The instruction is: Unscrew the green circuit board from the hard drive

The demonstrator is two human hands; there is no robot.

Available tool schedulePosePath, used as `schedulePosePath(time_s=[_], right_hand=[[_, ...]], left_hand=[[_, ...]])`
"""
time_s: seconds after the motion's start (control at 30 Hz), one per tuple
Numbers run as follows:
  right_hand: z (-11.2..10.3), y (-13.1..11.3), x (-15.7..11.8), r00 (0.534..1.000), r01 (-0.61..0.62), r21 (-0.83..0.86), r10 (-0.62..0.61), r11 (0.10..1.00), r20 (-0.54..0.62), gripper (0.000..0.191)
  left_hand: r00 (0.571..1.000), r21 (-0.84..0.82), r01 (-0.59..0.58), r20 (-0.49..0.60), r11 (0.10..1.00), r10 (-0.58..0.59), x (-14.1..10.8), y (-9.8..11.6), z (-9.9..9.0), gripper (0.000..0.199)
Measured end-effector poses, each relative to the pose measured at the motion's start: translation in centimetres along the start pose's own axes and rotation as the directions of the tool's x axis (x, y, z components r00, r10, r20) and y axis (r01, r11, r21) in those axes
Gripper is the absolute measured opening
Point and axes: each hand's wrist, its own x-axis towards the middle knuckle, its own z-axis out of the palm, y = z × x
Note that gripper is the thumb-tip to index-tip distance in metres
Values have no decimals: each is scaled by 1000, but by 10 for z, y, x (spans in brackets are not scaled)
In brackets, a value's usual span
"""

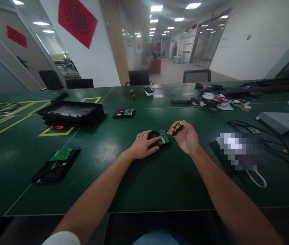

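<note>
A hard drive with a green circuit board lies on the green table in front of me. My left hand rests on its left part, fingers spread across the black casing and the board's edge. Beside the drive's right end, my right hand is closed on a yellow and black screwdriver, whose shaft points left toward the board. Whether the tip touches the board is too small to tell. Another drive lies farther back, and a third lies at the left.
Black trays stand at the back left. A pixelated object with a white loop, black cables and a grey metal box are on the right. Tools, papers and red-handled scissors lie at the back right.
</note>
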Motion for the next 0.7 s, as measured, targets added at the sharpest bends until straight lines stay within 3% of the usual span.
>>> schedulePosePath(time_s=[0.4, 0.57, 0.7], right_hand=[[-1, 2, 1, 998, 60, -5, -60, 998, -30, 19], [-1, 3, 1, 992, 121, -96, -123, 988, -25, 17], [3, 0, -1, 996, 85, -78, -86, 993, -8, 21]], left_hand=[[1000, 7, -5, 0, 1000, 5, 0, 0, 0, 56], [1000, 4, 3, 3, 1000, -3, 0, 0, 0, 56], [1000, -2, 5, 5, 1000, -5, 0, 0, 0, 56]])
